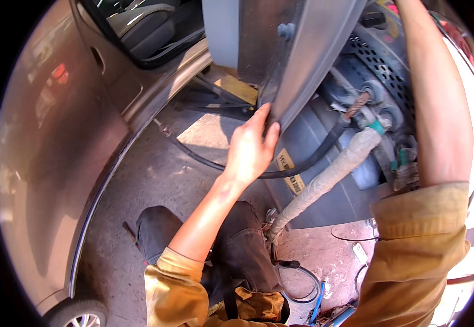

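My left hand [249,150] grips the lower end of a long, tilted grey metal panel [317,46] with its fingers over the edge. My right forearm [437,125] reaches up past the panel to the top edge, where that hand is out of view. Below the panel is a grey unit [335,196] with a perforated plate [370,62], two round fittings [373,92] and a copper-coloured connection. From the fittings run a black cable [329,144] and a thick pale wrapped hose [324,182], both beside my left hand.
A brown car [46,163] with an open window and a wheel [84,315] stands along the left. A yellow piece [234,87] on a dark stand lies behind the cable. My knees [242,245] rest low over the concrete floor [128,191]; thin cables [308,278] lie at the lower right.
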The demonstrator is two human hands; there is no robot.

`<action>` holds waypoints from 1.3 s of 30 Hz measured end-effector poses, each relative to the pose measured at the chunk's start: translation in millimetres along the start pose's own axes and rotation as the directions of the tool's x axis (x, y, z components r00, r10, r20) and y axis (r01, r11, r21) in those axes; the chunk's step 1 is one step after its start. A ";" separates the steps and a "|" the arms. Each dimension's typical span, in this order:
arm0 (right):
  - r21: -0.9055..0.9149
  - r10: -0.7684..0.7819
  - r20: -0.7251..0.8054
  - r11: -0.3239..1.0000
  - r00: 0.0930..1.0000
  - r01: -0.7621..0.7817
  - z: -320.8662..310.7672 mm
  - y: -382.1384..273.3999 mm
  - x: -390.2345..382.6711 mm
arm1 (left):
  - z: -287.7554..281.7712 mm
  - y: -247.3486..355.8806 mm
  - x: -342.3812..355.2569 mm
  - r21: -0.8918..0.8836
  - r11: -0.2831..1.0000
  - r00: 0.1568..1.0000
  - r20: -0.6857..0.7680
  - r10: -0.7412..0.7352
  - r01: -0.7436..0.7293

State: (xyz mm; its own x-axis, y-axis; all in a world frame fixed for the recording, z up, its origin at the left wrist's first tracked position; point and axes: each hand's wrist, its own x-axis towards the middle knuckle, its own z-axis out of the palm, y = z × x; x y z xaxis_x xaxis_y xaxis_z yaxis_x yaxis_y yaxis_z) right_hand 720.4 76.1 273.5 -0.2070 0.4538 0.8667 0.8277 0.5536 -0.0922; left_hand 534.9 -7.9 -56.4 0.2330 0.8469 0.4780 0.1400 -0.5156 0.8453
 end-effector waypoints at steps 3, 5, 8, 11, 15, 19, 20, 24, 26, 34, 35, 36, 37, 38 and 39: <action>-0.019 0.040 -0.092 0.999 0.995 -0.042 6.5 4.2 3.3 | -5.4 1.1 10.4 0.208 0.978 1.000 -0.018 -0.012 0.015; -0.117 0.067 -0.167 0.989 0.984 -0.088 2.1 17.2 -2.1 | 7.6 0.8 11.7 0.213 0.975 0.997 -0.038 0.073 -0.063; -0.393 0.407 -0.125 0.817 0.905 -0.422 -9.1 0.2 -28.4 | 7.3 27.1 13.1 0.244 0.970 0.999 0.049 -0.003 -0.009; -0.298 0.388 -0.187 0.853 0.902 -0.429 -9.9 -35.3 -80.8 | 11.9 32.2 10.3 0.228 0.974 0.998 0.058 -0.028 0.014; -0.241 0.483 -0.155 0.828 0.862 -0.507 45.8 -56.0 -191.2 | 10.8 4.9 -12.3 0.152 0.987 0.994 0.087 -0.068 0.054; -0.803 0.082 0.132 0.594 0.988 0.058 44.6 -71.7 -253.1 | 16.6 24.4 -23.6 0.253 0.961 0.992 0.090 0.089 -0.109; -0.793 0.146 0.178 0.606 0.973 0.055 42.0 -65.9 -255.4 | 19.5 19.0 -23.8 0.276 0.947 0.986 0.076 0.147 -0.163; -0.764 0.131 0.243 0.636 0.961 0.107 36.5 -56.0 -256.9 | 24.2 9.3 -18.3 0.361 0.913 0.982 0.062 0.181 -0.191; -0.748 0.130 0.250 0.655 0.959 0.106 40.0 -54.0 -260.1 | 22.2 2.3 -15.6 0.387 0.904 0.983 0.063 0.173 -0.184; -0.733 0.151 0.244 0.675 0.958 0.080 40.7 -51.2 -261.9 | 3.7 -22.3 -3.2 0.273 0.945 0.983 0.032 0.180 -0.182; -0.721 0.149 0.253 0.688 0.956 0.084 44.6 -53.4 -260.9 | 2.5 -24.2 -3.3 0.273 0.947 0.985 0.022 0.171 -0.171; -0.722 0.156 0.249 0.687 0.956 0.076 43.8 -54.1 -258.0 | 4.7 -29.7 2.4 0.289 0.937 0.979 0.003 0.204 -0.196; -0.724 0.164 0.245 0.687 0.956 0.068 43.5 -55.8 -257.6 | 5.7 -33.1 2.5 0.290 0.939 0.981 0.003 0.191 -0.184; -0.736 0.189 0.250 0.674 0.950 0.060 45.4 -59.9 -261.1 | 6.7 -35.6 2.5 0.291 0.941 0.984 0.003 0.179 -0.172; -0.731 0.183 0.249 0.680 0.951 0.060 43.7 -61.4 -260.9 | 6.0 -35.0 7.2 0.308 0.937 0.985 0.000 0.171 -0.162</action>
State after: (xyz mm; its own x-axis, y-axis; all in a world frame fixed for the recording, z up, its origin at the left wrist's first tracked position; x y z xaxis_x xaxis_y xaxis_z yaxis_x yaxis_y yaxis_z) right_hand 700.8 -45.8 31.7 -0.1750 0.7067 0.6856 0.9314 -0.1069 0.3480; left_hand 537.5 15.5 -83.9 0.2532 0.7465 0.6153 0.3898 -0.6608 0.6414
